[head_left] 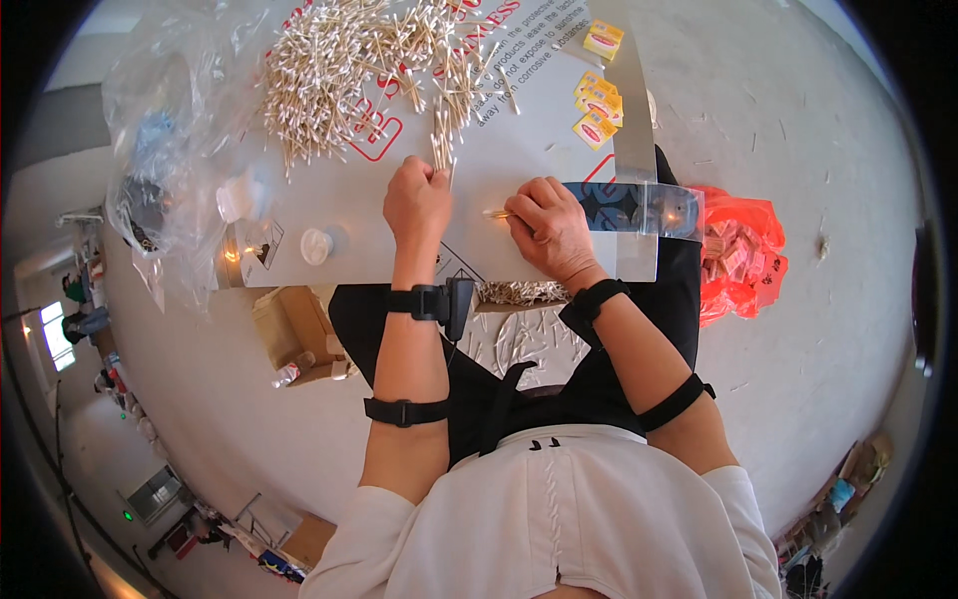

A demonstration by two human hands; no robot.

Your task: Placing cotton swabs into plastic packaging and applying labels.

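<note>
White cotton swabs [319,90] lie in a loose pile along the far edge of the grey tabletop [344,195], left of its middle, and the left hand [417,205] curls its fingertips at some straggling swabs [441,145] on the pile's near side, though whether it grips them I cannot tell. Closer to the right edge, the right hand [547,228] pinches a small bunch of swabs [496,213], tips pointing left. Yellow packets [597,103] lie by the far right corner.
</note>
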